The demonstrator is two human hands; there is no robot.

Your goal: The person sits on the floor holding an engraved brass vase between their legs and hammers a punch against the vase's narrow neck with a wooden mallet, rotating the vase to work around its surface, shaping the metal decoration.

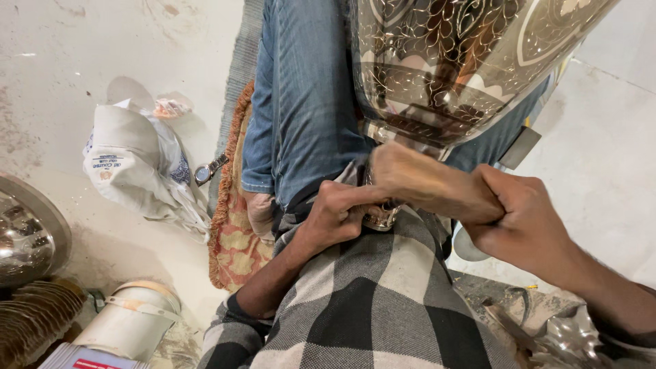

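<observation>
- Your left hand (335,215) is curled shut around a small metal tool (380,217), and it presses the tool against the bottom edge of the big shiny metal pot (451,61).
- Your right hand (523,219) is closed tight around a wooden mallet (427,181). The mallet head is blurry and sits right over the tool, close to the pot.
- The pot lies across your lap, on your blue jeans (301,96) and the black and white checked cloth (369,307). It has leaf and flower patterns cut into it.
- A wristwatch (208,171) lies on the floor to your left, just beside a red and gold mat (232,232).
- A crumpled white bag (140,167) sits on the floor near the watch.
- A shiny metal bowl (27,236) is at the far left edge.
- A white plastic tub (130,318) lies on its side below the bowl.
</observation>
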